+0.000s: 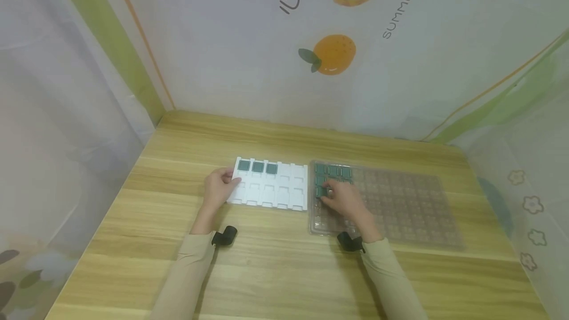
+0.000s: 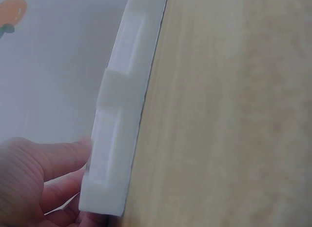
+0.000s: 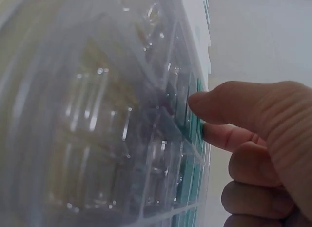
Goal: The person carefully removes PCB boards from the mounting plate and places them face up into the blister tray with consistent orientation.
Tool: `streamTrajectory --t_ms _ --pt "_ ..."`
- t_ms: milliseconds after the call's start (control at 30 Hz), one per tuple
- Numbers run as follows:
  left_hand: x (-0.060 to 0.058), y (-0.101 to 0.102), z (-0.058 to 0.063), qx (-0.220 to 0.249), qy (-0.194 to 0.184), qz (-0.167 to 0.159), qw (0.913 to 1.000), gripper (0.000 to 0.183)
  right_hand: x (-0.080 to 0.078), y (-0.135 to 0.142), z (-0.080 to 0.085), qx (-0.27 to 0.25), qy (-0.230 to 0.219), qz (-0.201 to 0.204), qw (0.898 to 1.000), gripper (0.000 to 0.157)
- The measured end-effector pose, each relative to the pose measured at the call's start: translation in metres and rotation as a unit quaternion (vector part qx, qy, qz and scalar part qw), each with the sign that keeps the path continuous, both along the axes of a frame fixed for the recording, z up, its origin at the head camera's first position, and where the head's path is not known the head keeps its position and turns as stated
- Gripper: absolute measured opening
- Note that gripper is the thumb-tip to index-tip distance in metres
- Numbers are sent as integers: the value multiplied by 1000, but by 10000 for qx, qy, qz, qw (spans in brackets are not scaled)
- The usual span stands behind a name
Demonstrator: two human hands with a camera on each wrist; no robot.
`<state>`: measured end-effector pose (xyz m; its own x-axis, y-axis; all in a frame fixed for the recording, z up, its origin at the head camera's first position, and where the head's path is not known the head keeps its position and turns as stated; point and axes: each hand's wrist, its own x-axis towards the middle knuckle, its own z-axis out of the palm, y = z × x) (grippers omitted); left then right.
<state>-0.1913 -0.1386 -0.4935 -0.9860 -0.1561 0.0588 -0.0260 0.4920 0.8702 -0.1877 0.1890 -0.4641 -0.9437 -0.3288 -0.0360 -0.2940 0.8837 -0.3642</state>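
A white plastic tray (image 1: 266, 196) with rows of shallow recesses lies on the table. Three green square chips (image 1: 258, 167) sit in its far row, toward the left. My left hand (image 1: 218, 189) grips that tray's left edge, thumb on top; the left wrist view shows the hand (image 2: 34, 173) at the tray's corner (image 2: 105, 193). To the right lies a clear plastic tray (image 1: 317, 226) with several green chips in its left columns. Over these, my right hand (image 1: 346, 199) pinches a green chip (image 3: 199, 117) between thumb and index finger, its other fingers curled.
The clear tray's right part (image 1: 413, 206) stretches far to the right, with many see-through pockets. Both trays lie side by side on a wood-grain table (image 1: 266, 270). A printed cloth (image 1: 249, 63) hangs behind the table, with more cloth at both sides.
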Motion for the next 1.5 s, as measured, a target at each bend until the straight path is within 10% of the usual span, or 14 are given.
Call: streamTrajectory --t_ms 1500 --pt "1 0 1 4 -59 7 10000 34 -21 -49 16 -11 211 253 9995 31"
